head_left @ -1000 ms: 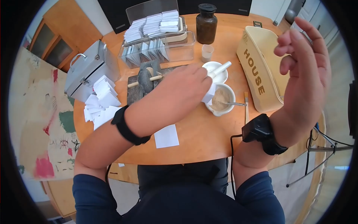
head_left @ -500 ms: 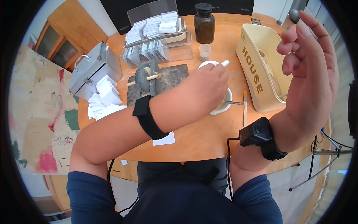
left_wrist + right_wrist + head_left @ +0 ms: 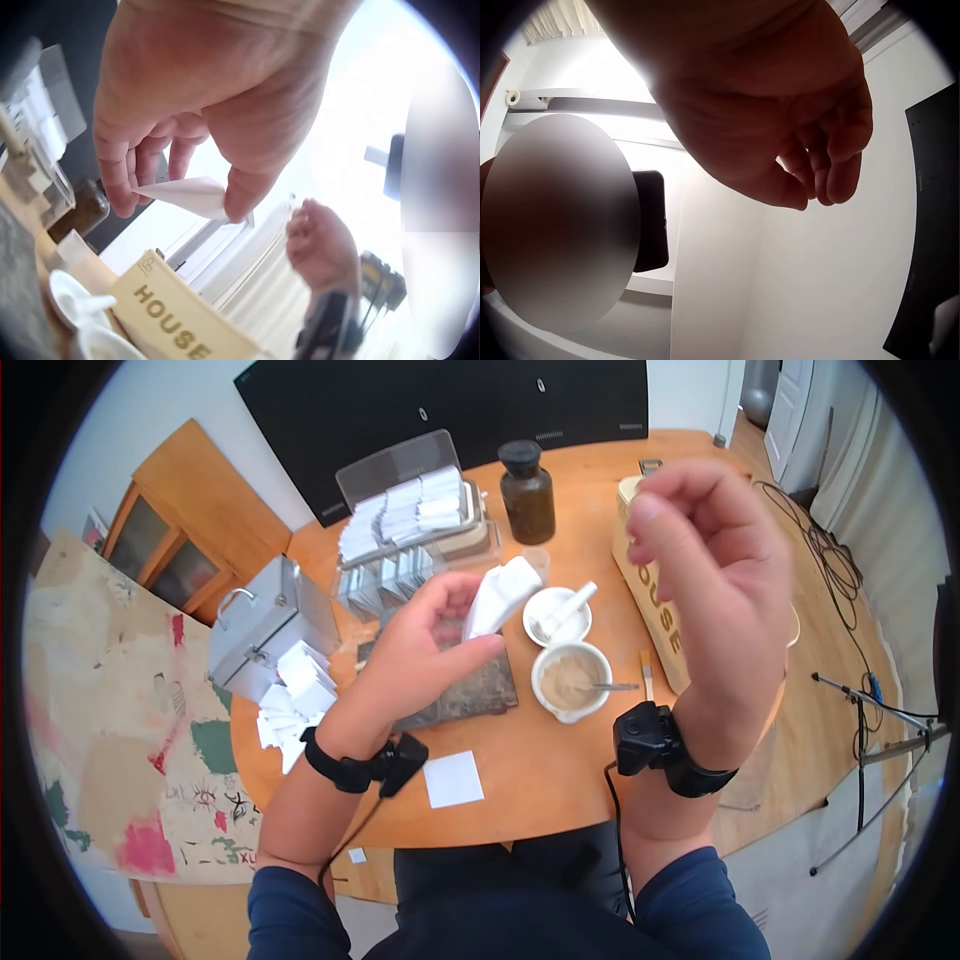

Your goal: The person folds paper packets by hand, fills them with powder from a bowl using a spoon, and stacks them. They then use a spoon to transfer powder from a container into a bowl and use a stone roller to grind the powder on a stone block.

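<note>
Thumb and fingers of my left hand (image 3: 410,655) pinch a folded white paper packet (image 3: 500,596), held up over the dark board (image 3: 470,685). The left wrist view shows the paper (image 3: 187,196) as a pointed cone between thumb and fingertips. My right hand (image 3: 725,575) is raised over the cream "HOUSE" bin (image 3: 650,600), fingers loosely curled around nothing; the right wrist view also shows the hand (image 3: 780,127) without anything in it. A white bowl of beige powder (image 3: 572,682) with a metal spoon handle (image 3: 617,687) stands beside a small white mortar (image 3: 540,615) and its pestle (image 3: 570,606).
A clear box of white packets (image 3: 410,510) and a brown jar (image 3: 527,495) stand at the back. Left are a silver case (image 3: 265,625) and loose folded papers (image 3: 300,690). A flat white sheet (image 3: 453,778) lies in front; a brush (image 3: 647,672) lies right of the bowl.
My left hand has moved left from over the bowl and turned, bringing the paper packet into sight. The right hand stays raised, shifted slightly left and lower. The head view has tipped up.
</note>
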Motion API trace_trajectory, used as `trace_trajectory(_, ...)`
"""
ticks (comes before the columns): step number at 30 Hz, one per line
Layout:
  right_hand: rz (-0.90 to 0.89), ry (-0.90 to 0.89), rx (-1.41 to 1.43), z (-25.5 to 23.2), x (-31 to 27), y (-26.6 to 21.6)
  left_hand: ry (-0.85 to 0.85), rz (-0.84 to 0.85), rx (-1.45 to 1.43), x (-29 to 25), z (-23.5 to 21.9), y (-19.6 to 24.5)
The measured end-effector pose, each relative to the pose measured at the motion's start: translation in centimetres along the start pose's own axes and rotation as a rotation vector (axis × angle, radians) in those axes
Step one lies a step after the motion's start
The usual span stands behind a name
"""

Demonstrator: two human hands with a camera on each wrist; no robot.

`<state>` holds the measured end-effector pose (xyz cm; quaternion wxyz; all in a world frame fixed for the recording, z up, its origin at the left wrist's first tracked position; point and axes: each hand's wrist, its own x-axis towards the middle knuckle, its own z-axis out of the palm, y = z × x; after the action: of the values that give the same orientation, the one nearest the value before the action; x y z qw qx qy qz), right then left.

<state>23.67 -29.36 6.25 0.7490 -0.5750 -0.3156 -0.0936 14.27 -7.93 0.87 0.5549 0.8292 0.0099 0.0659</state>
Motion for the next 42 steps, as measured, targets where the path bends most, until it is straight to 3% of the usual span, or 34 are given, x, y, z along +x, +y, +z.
trace_trajectory(1,0.019,-0.045,-0.046,0.3,0.0,0.4,0.01,0.012,0.013,-0.5,-0.5,-0.2)
trace_trajectory(3,-0.084,-0.144,-0.175,1.5,0.1,1.4,0.01,-0.102,-0.551,-1.6,-1.0,-0.1)
trace_trajectory(5,-0.054,-0.243,-0.229,2.6,-0.1,1.9,0.011,-0.087,-0.58,-2.4,-1.1,0.6)
trace_trajectory(7,-0.206,-0.335,-0.333,4.1,-0.5,2.6,-0.01,-0.043,-0.854,-3.0,-1.1,0.8)
trace_trajectory(15,-0.331,-0.392,-0.4,6.2,-1.2,3.7,-0.103,0.037,-0.986,-4.4,-1.6,-0.8)
trace_trajectory(18,-0.254,-0.427,-0.38,6.4,-1.2,3.8,-0.15,0.062,-0.973,-4.5,-1.7,-0.8)
trace_trajectory(20,0.045,-0.504,-0.189,6.5,-1.2,3.1,-0.156,0.057,-0.939,-4.5,-1.6,-0.7)
trace_trajectory(23,0.01,-0.52,-0.212,6.6,-1.2,3.9,-0.089,-0.029,-0.934,-4.7,-1.4,-0.4)
trace_trajectory(26,-0.034,-0.542,-0.303,6.4,-1.2,3.4,-0.05,-0.038,-0.836,-4.8,-1.6,0.0)
trace_trajectory(28,-0.053,-0.539,-0.313,6.4,-1.1,3.9,0.16,0.024,-0.48,-4.9,-1.9,0.1)
trace_trajectory(29,-0.072,-0.533,-0.325,6.5,-1.2,4.1,0.163,0.021,-0.482,-4.8,-2.3,0.1)
trace_trajectory(32,-0.036,-0.581,-0.334,6.9,-1.2,3.9,0.396,0.33,0.217,-4.4,-3.3,0.8)
trace_trajectory(33,-0.036,-0.588,-0.332,7.0,-1.2,3.9,0.402,0.326,0.217,-4.5,-3.5,1.2)
trace_trajectory(35,-0.048,-0.602,-0.325,7.3,-1.6,3.8,0.374,0.394,0.518,-4.8,-3.9,1.9)
trace_trajectory(39,0.015,-0.605,-0.324,8.1,-2.0,4.2,0.433,0.32,0.494,-5.5,-3.9,2.5)
trace_trajectory(42,-0.075,-0.58,-0.384,8.9,-2.6,4.7,0.427,0.363,0.689,-6.1,-4.6,2.1)
